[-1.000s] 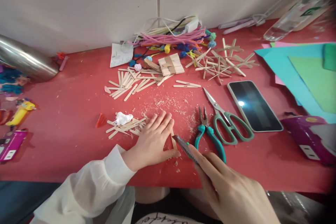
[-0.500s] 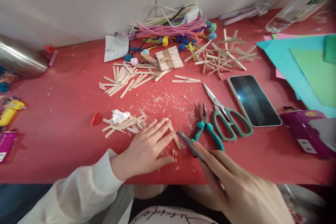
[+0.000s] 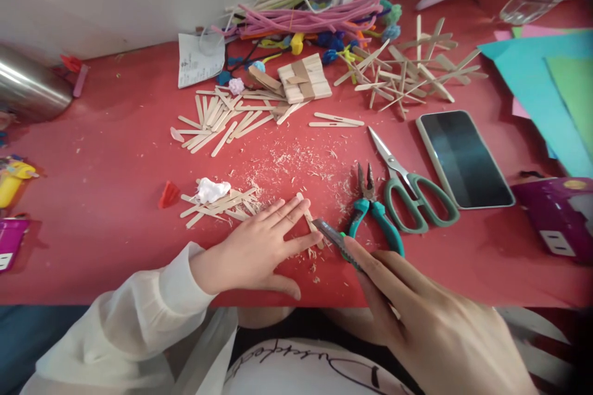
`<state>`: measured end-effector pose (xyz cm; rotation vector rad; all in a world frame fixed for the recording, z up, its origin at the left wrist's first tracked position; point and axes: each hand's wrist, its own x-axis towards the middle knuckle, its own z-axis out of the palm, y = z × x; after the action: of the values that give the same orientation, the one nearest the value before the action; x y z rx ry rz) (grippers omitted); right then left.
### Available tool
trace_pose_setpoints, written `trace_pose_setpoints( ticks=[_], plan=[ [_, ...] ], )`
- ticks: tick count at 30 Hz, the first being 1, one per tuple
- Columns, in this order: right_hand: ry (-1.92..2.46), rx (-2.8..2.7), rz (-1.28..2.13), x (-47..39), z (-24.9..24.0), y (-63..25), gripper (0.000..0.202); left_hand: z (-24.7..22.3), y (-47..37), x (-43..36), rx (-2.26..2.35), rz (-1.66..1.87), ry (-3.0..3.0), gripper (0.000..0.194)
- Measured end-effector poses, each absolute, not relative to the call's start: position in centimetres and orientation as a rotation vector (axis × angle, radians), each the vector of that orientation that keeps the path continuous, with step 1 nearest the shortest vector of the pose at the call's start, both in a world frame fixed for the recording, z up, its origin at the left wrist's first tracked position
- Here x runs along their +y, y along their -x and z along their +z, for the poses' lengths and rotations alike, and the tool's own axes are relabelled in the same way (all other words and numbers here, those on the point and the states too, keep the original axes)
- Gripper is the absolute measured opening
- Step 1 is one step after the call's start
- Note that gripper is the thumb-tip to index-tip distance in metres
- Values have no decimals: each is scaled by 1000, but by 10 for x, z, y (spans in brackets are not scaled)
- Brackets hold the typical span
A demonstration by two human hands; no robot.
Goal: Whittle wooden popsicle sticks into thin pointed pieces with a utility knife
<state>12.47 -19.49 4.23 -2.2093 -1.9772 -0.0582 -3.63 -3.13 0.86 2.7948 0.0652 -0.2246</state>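
Note:
My left hand (image 3: 254, 253) lies flat with its fingers spread, the fingertips pressing a wooden craft stick (image 3: 311, 222) onto the red table (image 3: 115, 210). My right hand (image 3: 417, 302) grips a utility knife (image 3: 337, 241), and the blade's tip is at the stick, beside my left index finger. Wood shavings (image 3: 296, 160) lie scattered around and behind the stick. Green-handled pliers (image 3: 370, 210) rest just beyond the knife, with green-handled scissors (image 3: 412, 188) to their right. Left of my fingers is a small pile of sticks (image 3: 222, 205) with a crumpled white tissue (image 3: 210, 190) on it.
Loose sticks (image 3: 217, 120), a bundled stack (image 3: 306, 79) and joined sticks (image 3: 417, 77) lie farther back, before pink pipe cleaners (image 3: 306, 17). A phone (image 3: 466, 157), coloured paper (image 3: 528, 74) and a purple object (image 3: 551, 210) are at right; a metal bottle (image 3: 32, 83) is at left.
The view has shifted, so the table's items appear higher in the picture. My left fingertips now cover more of the stick, and its thumb is farther from the index finger. The knife stays in my right hand.

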Motion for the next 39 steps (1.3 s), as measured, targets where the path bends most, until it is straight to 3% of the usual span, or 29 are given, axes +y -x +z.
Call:
trace_pose_setpoints(
  ticks=[6, 13, 22, 25, 28, 31, 34, 36, 39],
  plan=[
    [2171, -2094, -131, -191, 48, -124, 41, 8, 37, -29, 59, -248, -2769, 81],
    [2037, -2365, -219, -175, 57, -127, 58, 7, 35, -29, 51, -248, -2705, 84],
    [1870, -2541, -203, -164, 58, -138, 57, 5, 35, -28, 40, -227, -2672, 86],
    [1935, -2405, -13, -167, 53, -142, 49, 5, 34, -28, 32, -224, -2671, 86],
    [2085, -2032, 390, -174, 45, -145, 41, 5, 34, -28, 40, -223, -2669, 85],
    [2198, -1562, 894, -180, 37, -148, 41, 6, 34, -27, 60, -241, -2671, 82],
    [2218, -1316, 1114, -183, 30, -149, 44, 8, 34, -27, 67, -255, -2686, 80],
    [2221, -1406, 1000, -185, 28, -148, 41, 9, 34, -27, 60, -253, -2695, 80],
    [2241, -1781, 438, -190, 29, -146, 36, 10, 34, -28, 57, -238, -2699, 79]
  ],
)
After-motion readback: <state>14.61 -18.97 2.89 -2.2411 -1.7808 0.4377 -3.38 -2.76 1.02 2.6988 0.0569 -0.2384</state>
